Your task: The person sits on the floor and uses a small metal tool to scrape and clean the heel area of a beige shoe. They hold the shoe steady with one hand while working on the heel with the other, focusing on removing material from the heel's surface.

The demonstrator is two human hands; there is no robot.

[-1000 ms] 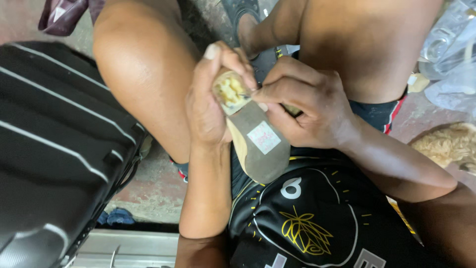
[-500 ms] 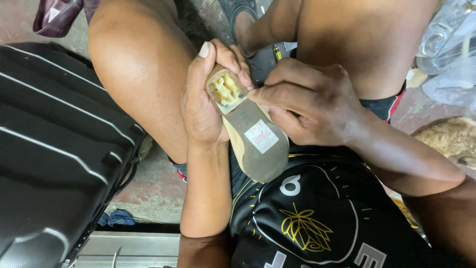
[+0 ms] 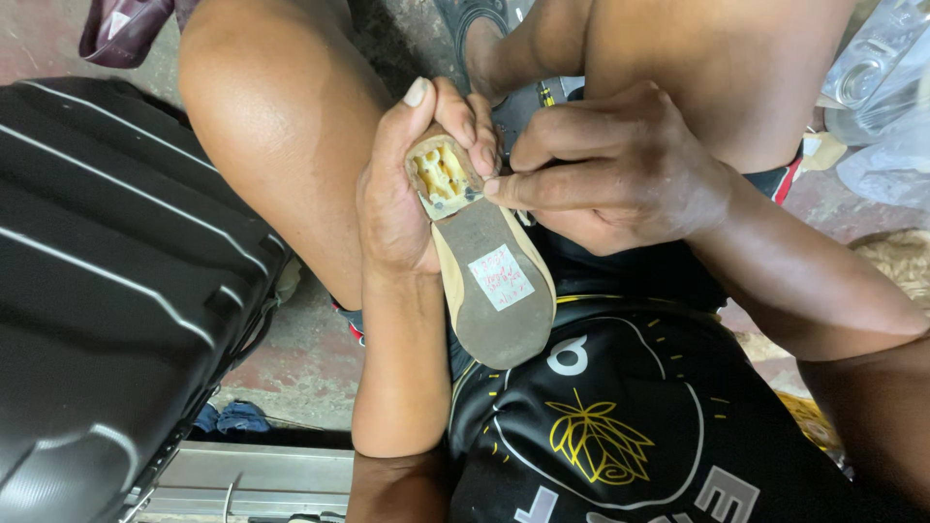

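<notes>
Grey-brown sole of a flat shoe (image 3: 489, 291), held upside down over the seated person's lap, toe end pointing toward the torso and heel end raised between the knees. A small white label with red marks (image 3: 501, 277) sits on the middle of the sole. At the heel (image 3: 442, 176) the outer cap is absent, exposing a yellowish ribbed core with hollow cells; its rim looks pale and worn. The left hand (image 3: 402, 194) wraps the heel end from the side, thumb up and fingers curled over the far edge, grasping the shoe firmly. The right hand (image 3: 610, 165) is loosely clenched, its fingertips pressed against the rim of the open heel; whether it pinches anything small cannot be told. Judged from this state, the heel stands stripped and its covering piece is not yet on; the forepart of the sole appears intact. Surroundings: bare knees to either side, a black shirt with a yellow printed emblem (image 3: 630, 436) below the shoe, a black ribbed hard-shell suitcase (image 3: 107, 291) at the left, clear plastic wrapping (image 3: 877, 87) at the upper right, and a stained concrete floor (image 3: 300, 368)
</notes>
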